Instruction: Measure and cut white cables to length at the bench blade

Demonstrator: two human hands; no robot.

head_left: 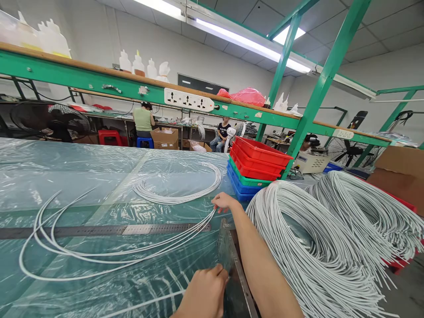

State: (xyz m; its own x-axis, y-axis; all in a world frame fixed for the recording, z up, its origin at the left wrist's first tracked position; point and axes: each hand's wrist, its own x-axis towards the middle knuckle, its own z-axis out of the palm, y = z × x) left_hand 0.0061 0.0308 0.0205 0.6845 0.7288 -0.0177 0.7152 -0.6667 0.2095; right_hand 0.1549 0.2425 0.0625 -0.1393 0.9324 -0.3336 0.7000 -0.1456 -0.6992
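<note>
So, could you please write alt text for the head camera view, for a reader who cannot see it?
The right hand pinches the ends of several white cables curving across a plastic-covered table over a steel ruler. The left hand rests beside a metal plate; big cable bundles lie right.

I see a bench (66, 176) under clear plastic sheet (29, 168), filling the left and middle of the frame. A steel ruler (132, 229) lies flat across it at middle left. Several cut white cables (99, 258) curve over the ruler, their ends gathered at centre. A second loop of cables (185, 192) lies above them, near centre. At centre right, a stack of trays (255, 170) stands on the bench: 2 red on top, 1 green, 2 blue below. A large cable bundle (314, 247) lies at lower right, another bundle (371, 207) just beside it at right.
</note>
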